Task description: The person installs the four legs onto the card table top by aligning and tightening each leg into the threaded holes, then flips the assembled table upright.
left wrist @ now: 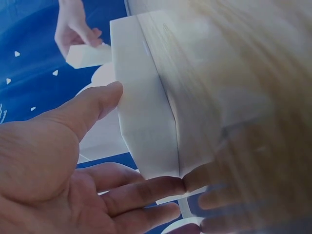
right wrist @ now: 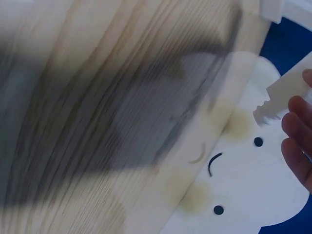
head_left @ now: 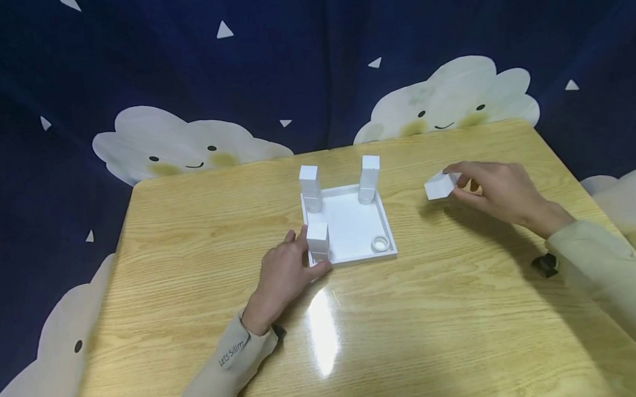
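Head view: I see a loose white plastic block pinched in the right hand, lifted over the pale wooden table, well right of the square white plastic tray.

My left hand has relaxed fingers resting against the tray's near-left corner, beside the short white post standing there. Two taller white posts stand in the far corners; a small clear ring lies in the near-right corner.

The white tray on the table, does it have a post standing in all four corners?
No. The white tray has posts in three corners; the near right corner holds only a small ring socket.
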`<state>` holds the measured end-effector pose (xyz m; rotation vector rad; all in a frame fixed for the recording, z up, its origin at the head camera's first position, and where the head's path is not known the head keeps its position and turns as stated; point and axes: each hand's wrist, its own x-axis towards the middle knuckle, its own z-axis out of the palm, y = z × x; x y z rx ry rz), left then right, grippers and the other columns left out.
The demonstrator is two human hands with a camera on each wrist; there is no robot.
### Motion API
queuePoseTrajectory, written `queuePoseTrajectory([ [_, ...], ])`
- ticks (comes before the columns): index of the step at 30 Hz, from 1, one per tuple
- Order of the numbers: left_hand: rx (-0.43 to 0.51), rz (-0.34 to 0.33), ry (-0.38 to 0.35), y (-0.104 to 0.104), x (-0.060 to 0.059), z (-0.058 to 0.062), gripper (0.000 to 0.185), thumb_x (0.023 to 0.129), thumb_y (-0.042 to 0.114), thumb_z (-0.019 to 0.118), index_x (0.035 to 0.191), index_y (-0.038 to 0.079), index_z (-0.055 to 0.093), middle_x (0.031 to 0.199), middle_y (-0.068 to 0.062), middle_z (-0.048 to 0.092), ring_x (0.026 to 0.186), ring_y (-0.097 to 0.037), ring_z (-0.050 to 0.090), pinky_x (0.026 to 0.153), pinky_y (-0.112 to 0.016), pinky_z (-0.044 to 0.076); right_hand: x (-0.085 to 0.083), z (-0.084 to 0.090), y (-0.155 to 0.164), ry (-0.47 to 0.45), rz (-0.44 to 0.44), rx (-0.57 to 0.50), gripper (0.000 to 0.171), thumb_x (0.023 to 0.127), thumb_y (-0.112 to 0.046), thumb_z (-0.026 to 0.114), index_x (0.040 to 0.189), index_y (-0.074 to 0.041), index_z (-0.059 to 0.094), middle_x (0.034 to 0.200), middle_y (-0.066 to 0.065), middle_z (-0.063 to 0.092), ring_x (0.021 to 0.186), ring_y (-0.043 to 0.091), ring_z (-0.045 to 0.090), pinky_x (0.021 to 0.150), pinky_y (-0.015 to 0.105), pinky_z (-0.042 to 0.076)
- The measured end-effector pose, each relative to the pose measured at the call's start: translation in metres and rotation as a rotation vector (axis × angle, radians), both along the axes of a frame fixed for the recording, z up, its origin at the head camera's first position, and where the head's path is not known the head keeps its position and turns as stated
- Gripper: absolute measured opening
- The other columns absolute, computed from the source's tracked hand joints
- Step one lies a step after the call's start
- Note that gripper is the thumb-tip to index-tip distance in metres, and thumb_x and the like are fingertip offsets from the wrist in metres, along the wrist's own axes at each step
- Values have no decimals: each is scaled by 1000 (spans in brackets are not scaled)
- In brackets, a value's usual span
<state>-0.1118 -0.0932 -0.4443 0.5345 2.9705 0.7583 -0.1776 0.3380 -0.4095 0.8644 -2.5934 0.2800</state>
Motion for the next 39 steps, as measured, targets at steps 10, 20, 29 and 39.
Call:
queuePoseTrajectory([
  [10, -4, -1, 4, 0, 0, 1, 85, 82, 47, 79, 141, -8, 51, 139, -27, 54, 129, -42, 52, 87, -55, 54, 22, 15, -30, -43, -24, -239, 42, 80, -7, 81, 120, -12, 68, 80, -6, 71, 67, 5, 62, 58, 17, 48],
  [20, -11, 5, -1, 0, 0, 2, 87, 82, 48, 79, 144, -7, 48, 138, -28, 54, 129, -41, 52, 88, -55, 53, 38, 26, -57, -32, 84, -495, 46, 69, 7, 84, 111, -1, 70, 88, 3, 74, 72, 0, 61, 64, 13, 50],
  [29, -14, -2, 8, 0, 0, 1, 79, 83, 48, 79, 138, -5, 57, 139, -26, 54, 128, -42, 53, 86, -54, 54, 41, 31, -70, -76, 67, -587, 43, 70, 8, 84, 110, 0, 70, 89, 3, 72, 72, 4, 62, 67, 15, 50],
  [39, -11, 1, 3, -1, 0, 0, 85, 82, 48, 79, 141, -6, 52, 137, -29, 54, 128, -42, 53, 87, -55, 54, 48, 28, -90, -139, 75, -649, 40, 69, 15, 82, 104, 2, 68, 92, 3, 72, 72, 7, 62, 67, 18, 51],
])
